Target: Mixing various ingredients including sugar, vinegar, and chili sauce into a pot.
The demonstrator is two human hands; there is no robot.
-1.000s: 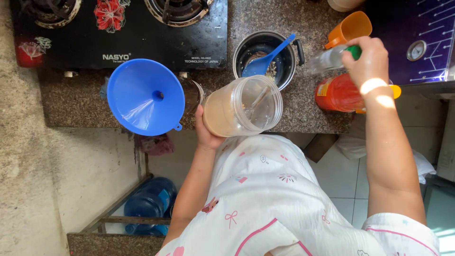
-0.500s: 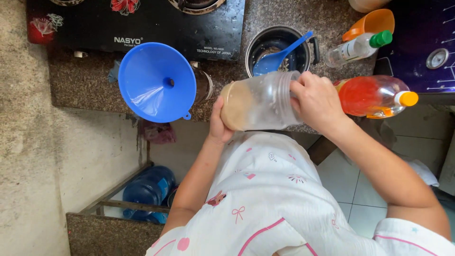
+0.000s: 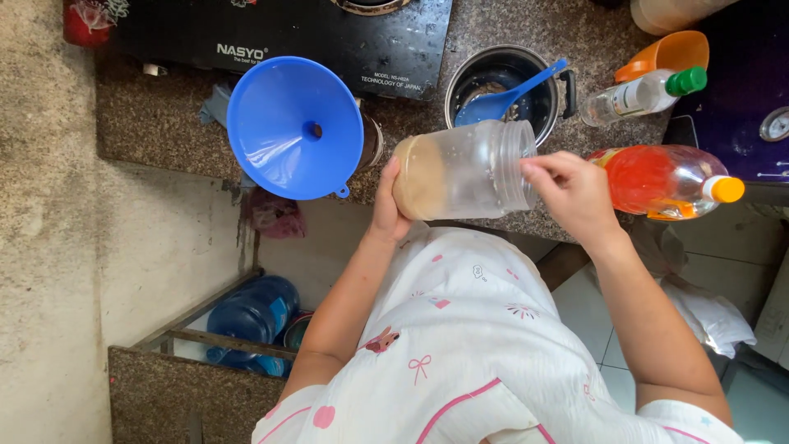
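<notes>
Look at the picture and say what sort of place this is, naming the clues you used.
Most likely a home kitchen: a black glass-topped gas stove sits on a speckled stone counter, with a round metal pot holding a blue plastic ladle beside it.

Head camera, steeply downward, close

Speckled brown granite counter [image 3: 164, 123], black gas stove [image 3: 288, 41] at its back, steel pot [image 3: 509, 82] with blue ladle [image 3: 501, 103], clear bottle with green cap [image 3: 641, 94], orange cup [image 3: 670, 53], bottle of red liquid [image 3: 666, 181] lying near the front edge
</notes>
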